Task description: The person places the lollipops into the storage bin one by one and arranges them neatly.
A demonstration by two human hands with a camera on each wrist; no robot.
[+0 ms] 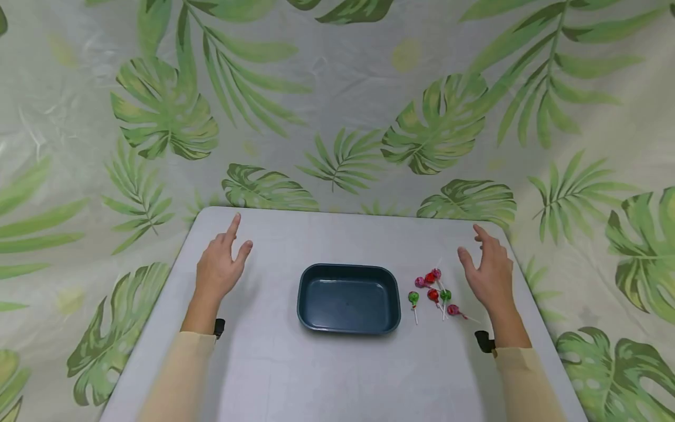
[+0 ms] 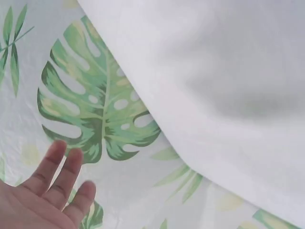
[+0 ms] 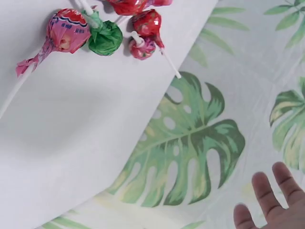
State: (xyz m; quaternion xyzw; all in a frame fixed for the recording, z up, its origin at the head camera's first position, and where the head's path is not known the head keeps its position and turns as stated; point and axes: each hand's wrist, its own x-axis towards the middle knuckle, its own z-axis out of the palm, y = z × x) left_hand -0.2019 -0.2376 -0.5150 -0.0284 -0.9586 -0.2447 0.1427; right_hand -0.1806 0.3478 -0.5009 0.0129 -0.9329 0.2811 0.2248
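Lollipops (image 1: 433, 295) lie near the wide-spread right grip (image 1: 491, 272), to its left.

No legible text in any view. Closest: pink lollipop wrapper (image 3: 68, 32), right wrist view, has small blue marks that look like print, under a white band with dark edging; too blurred to read. Green wrapper (image 3: 106, 39) beside it: dark specks, unreadable. Head view: lollipops (image 1: 433, 295) too small for any lettering.

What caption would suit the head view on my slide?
Left hand and right hand hover above a white table, a dark blue tray and wrapped lollipops between them.
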